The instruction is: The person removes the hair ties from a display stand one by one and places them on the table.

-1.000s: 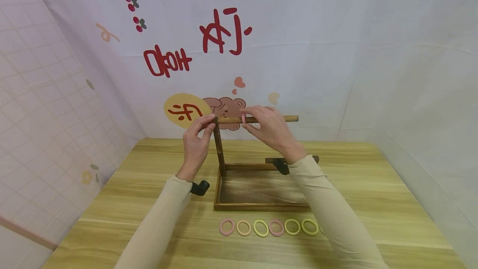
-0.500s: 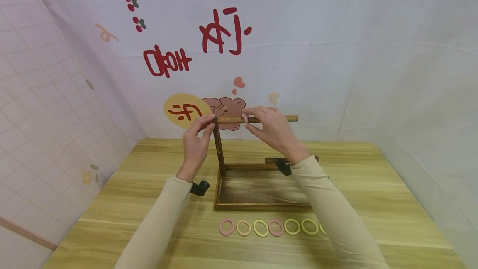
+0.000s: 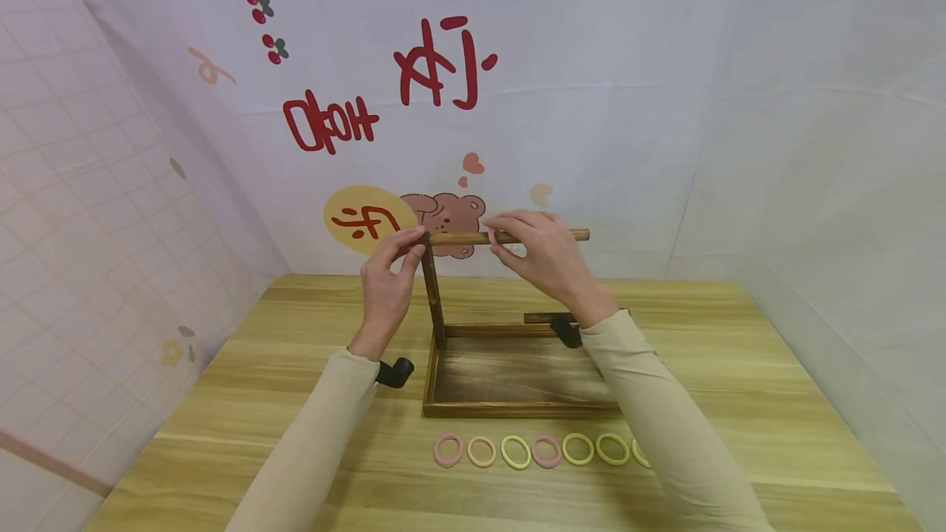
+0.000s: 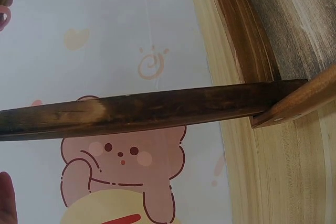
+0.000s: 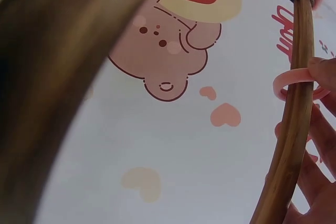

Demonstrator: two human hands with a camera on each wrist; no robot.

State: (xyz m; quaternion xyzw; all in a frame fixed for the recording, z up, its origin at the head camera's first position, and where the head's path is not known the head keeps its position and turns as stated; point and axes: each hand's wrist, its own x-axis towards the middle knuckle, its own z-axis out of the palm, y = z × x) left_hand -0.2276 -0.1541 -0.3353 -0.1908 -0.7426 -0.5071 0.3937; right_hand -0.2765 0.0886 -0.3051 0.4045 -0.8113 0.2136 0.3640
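A dark wooden stand has an upright post at its left and a horizontal bar running right from the post's top. My left hand pinches the corner where post and bar meet. Around the bar sits a pink ring, which my right hand holds between thumb and fingers, left of the bar's free end. In the right wrist view the ring loops the bar, with a thumb on its edge. The left wrist view shows mostly the post and a sliver of finger.
The stand's tray-like base rests on the wooden table. A row of pink, peach and yellow rings lies before it, partly hidden by the right sleeve. A shorter dark bar shows behind the right forearm.
My right hand has slid slightly to the right along the bar, taking the pink ring with it. The left hand keeps its place at the corner.
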